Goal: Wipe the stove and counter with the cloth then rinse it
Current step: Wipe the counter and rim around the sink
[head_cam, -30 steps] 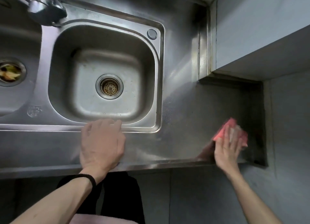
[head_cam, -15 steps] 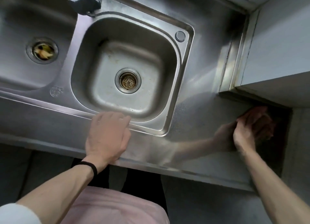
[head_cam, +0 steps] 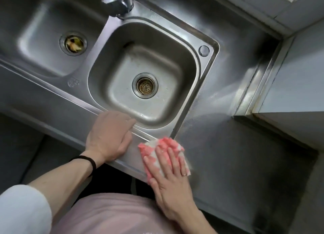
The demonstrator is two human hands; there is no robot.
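Observation:
A pink and white cloth (head_cam: pixel 158 147) lies flat on the steel counter (head_cam: pixel 236 154), at the front edge just right of the sink's near corner. My right hand (head_cam: pixel 171 179) presses down on it with straight, spread fingers, covering its lower half. My left hand (head_cam: pixel 109 136) rests palm down on the front rim of the right sink basin (head_cam: pixel 185 111), fingers pointing toward the bowl, holding nothing. The two hands are close together. No stove is in view.
A second basin (head_cam: pixel 26 40) lies to the left, with food scraps in its drain (head_cam: pixel 73 43). The faucet (head_cam: pixel 121 0) stands at the back between the basins. A grey cabinet or wall block (head_cam: pixel 298 79) rises at the right, over a shadowed counter corner (head_cam: pixel 289 163).
My right hand has swept the cloth leftward from the dark right corner to the front edge beside the sink. The left hand stayed on the sink rim. The view shifted right.

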